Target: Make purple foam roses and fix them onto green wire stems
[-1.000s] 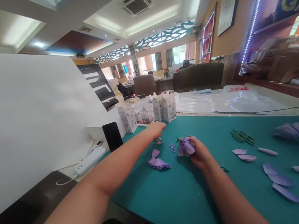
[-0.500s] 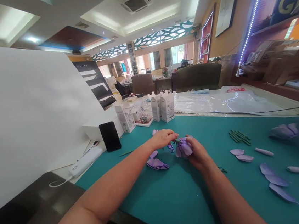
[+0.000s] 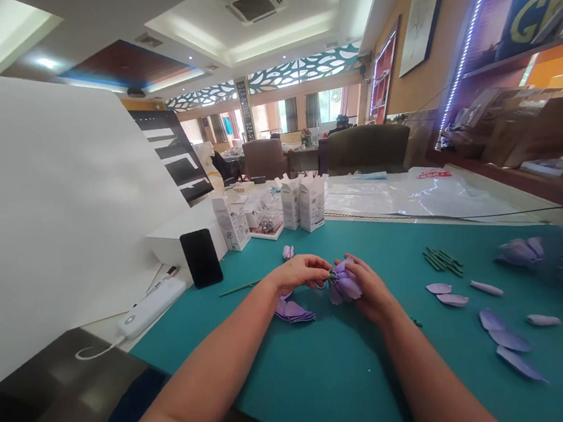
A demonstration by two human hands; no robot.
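A purple flower (image 3: 345, 283) hangs head down just above the green mat, held between both hands. My left hand (image 3: 304, 272) pinches its short green stem from the left. My right hand (image 3: 370, 290) has its fingers curled round the petals from the right side. Below my left wrist lies a stack of purple petals (image 3: 294, 310), partly hidden by the arm. A small pale purple bud (image 3: 288, 252) is just beyond my left hand, and a green stem (image 3: 239, 288) lies left of the wrist.
Green stem pieces (image 3: 442, 261), loose petals (image 3: 511, 340) and larger purple flowers (image 3: 520, 252) lie on the mat (image 3: 329, 380) at right. White boxes (image 3: 313, 202) stand along the back. A black phone (image 3: 201, 258) and a white power strip (image 3: 153, 308) are at left.
My left hand has moved slightly down and closer to the flower, its fingers now lower on the stem. The bud beyond it shows more fully. The whole view has shifted a little.
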